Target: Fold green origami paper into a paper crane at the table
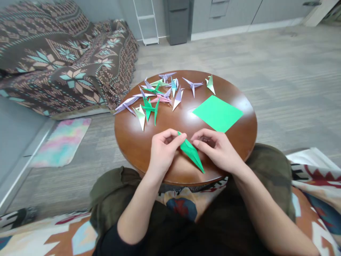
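Observation:
A folded green origami paper (192, 153), long and pointed, slants over the near part of the round table, its tip toward me. My left hand (165, 145) is closed, pinching the paper's upper end between thumb and index finger. Just to the right, my right hand (215, 147) is curled with thumb and index tips slightly apart beside the paper. I see nothing held in it; whether a fingertip touches the paper's edge I cannot tell. Beyond my right hand, a flat green square sheet (218, 112) lies on the table.
Several folded paper cranes in green, purple and pink (154, 99) crowd the far left of the brown table (133, 142). A purple crane (193, 85) and a pale green crane (210, 84) stand at the far edge. Behind is a sofa with a patterned cover (71, 67).

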A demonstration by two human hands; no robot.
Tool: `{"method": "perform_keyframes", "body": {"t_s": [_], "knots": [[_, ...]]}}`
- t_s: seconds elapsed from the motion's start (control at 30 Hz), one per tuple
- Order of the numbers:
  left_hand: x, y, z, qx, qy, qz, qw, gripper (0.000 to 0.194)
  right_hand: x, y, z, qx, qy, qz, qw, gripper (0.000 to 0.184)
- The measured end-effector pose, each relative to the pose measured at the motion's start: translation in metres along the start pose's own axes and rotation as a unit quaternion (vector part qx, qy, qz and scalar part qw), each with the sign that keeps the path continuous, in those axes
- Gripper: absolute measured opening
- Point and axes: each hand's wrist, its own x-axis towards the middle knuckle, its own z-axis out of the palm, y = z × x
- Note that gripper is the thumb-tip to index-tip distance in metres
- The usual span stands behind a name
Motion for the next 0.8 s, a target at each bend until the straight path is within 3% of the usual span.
{"method": "perform_keyframes", "body": {"t_s": [0.1, 0.27, 0.33, 0.43, 0.5, 0.57, 0.67, 0.8], "knots": [[-0.003, 0.001, 0.003, 0.005, -0.037, -0.011, 0.999, 0.024, 0.001, 0.001, 0.005, 0.017, -0.022, 0.001, 1.0, 0.013], [-0.005, -0.002, 0.009, -0.037, -0.088, -0.05, 0.994, 0.04, 0.006, 0.006, 0.011, 0.112, 0.077, 0.002, 0.991, 0.022], [-0.004, -0.002, 0.008, -0.02, -0.093, -0.069, 0.993, 0.035, 0.007, 0.009, 0.007, 0.119, 0.078, 0.006, 0.99, 0.025], [-0.003, 0.001, 0.004, 0.041, -0.089, -0.075, 0.992, 0.022, 0.007, 0.011, -0.007, 0.055, 0.089, -0.019, 0.994, 0.019], [-0.003, 0.004, 0.001, 0.088, -0.102, -0.071, 0.988, 0.016, 0.006, 0.011, -0.016, -0.001, 0.124, -0.078, 0.989, 0.021], [-0.003, 0.006, 0.0, 0.112, -0.122, -0.067, 0.984, 0.014, 0.006, 0.01, -0.023, -0.048, 0.087, -0.132, 0.986, 0.027], [-0.004, 0.008, 0.0, 0.095, -0.139, -0.07, 0.983, 0.02, 0.006, 0.01, -0.023, -0.095, 0.025, -0.189, 0.977, 0.012], [-0.003, 0.006, 0.001, 0.052, -0.118, -0.068, 0.989, 0.029, 0.007, 0.009, -0.017, -0.112, 0.041, -0.215, 0.969, 0.011]]}}
